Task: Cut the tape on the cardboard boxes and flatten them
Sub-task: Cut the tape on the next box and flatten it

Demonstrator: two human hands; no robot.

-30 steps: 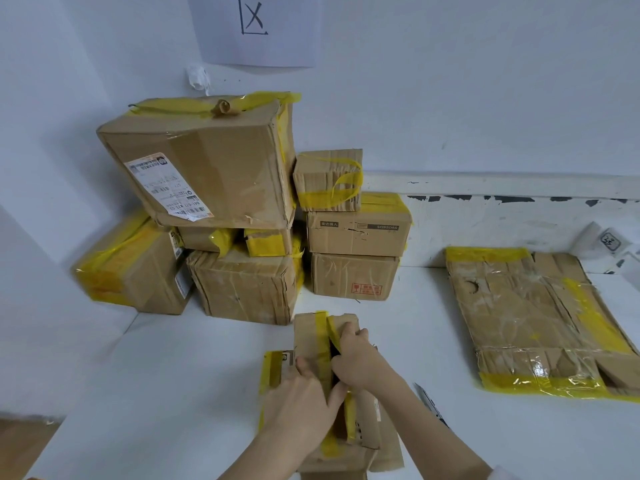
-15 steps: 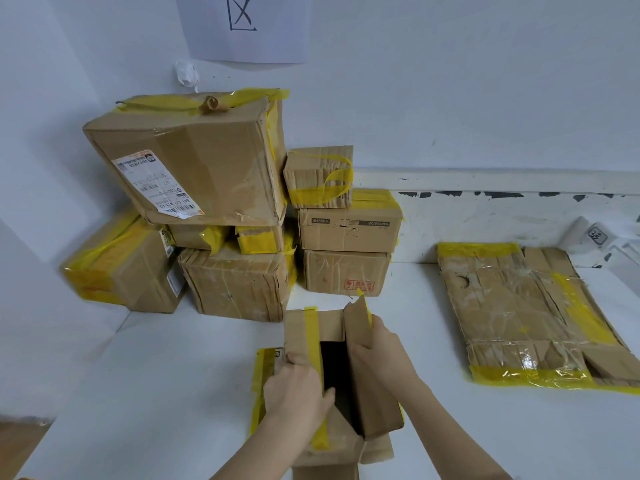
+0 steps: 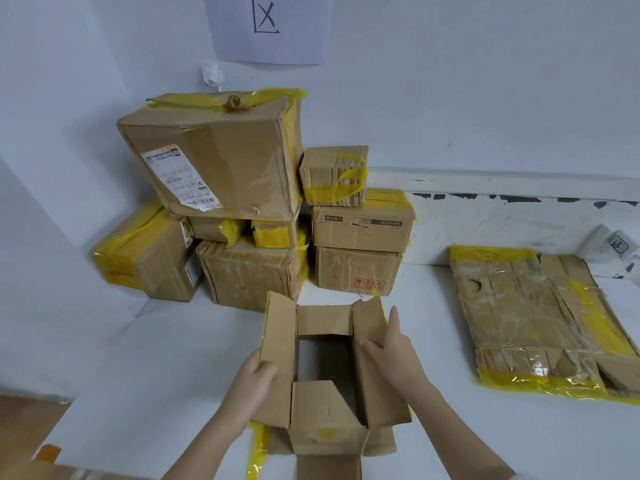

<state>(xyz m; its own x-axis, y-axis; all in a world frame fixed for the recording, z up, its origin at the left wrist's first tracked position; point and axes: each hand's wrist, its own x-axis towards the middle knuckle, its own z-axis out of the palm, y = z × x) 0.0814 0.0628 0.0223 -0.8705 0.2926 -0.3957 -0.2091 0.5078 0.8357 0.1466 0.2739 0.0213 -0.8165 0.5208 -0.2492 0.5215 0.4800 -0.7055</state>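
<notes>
A small cardboard box (image 3: 325, 417) with yellow tape stands on the white table in front of me, its top flaps spread and the dark inside showing. My left hand (image 3: 254, 377) grips the left flap (image 3: 278, 341) from outside. My right hand (image 3: 388, 344) holds the right flap (image 3: 369, 320), thumb inside and fingers behind it. The near and far short flaps stand up. A flattened box (image 3: 533, 320) with yellow tape lies at the right. No cutter is visible.
A stack of several taped cardboard boxes (image 3: 221, 168) fills the back left corner against the wall. The white table (image 3: 145, 358) ends at the left, with wood floor (image 3: 24, 420) below. A white ledge (image 3: 519, 185) runs along the back wall.
Both hands have pulled the two long top flaps apart, from nearly closed to wide open. The box's inside and short flaps now show.
</notes>
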